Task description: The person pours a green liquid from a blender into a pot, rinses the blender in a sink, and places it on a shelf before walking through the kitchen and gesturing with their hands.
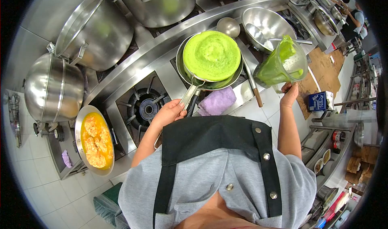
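Observation:
My left hand [171, 112] is wrapped round the handle of a strainer [195, 82]. Bright green purée [211, 55] fills the strainer, which sits over a frying pan [180, 67] on the stove. The pan's dark handle runs beside my fingers. At the right, my right hand [289, 93] grips the handle of a clear blender jug [279, 67]. The jug is tilted, its inside coated with green purée and mostly drained. A purple cloth [218, 101] lies at the stove's front edge, below the pan.
Left of the pan is a bare gas burner [148, 106]. A dish of food in orange liquid [96, 142] stands further left. Large pots [97, 31] line the back. A metal bowl [268, 21] and a ladle [228, 27] lie behind the pan. Another person [357, 21] stands far right.

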Demonstrator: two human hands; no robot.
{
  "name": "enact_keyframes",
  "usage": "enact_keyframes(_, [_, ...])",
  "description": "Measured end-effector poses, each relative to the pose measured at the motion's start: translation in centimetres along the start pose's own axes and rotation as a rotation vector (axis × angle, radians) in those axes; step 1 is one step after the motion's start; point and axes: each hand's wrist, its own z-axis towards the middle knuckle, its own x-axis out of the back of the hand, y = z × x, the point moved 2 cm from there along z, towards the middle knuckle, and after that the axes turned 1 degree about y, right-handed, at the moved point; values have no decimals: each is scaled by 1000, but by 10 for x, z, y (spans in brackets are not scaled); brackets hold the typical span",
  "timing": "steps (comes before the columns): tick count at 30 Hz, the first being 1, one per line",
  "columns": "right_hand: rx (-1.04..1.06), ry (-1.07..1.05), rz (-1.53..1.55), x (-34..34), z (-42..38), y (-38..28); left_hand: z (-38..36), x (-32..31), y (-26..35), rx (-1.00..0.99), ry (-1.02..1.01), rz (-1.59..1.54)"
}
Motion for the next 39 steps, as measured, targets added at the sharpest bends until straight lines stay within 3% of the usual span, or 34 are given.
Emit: enact_keyframes(39, [-19, -7, 17, 0, 1, 1, 3, 1, -7, 1, 5, -57])
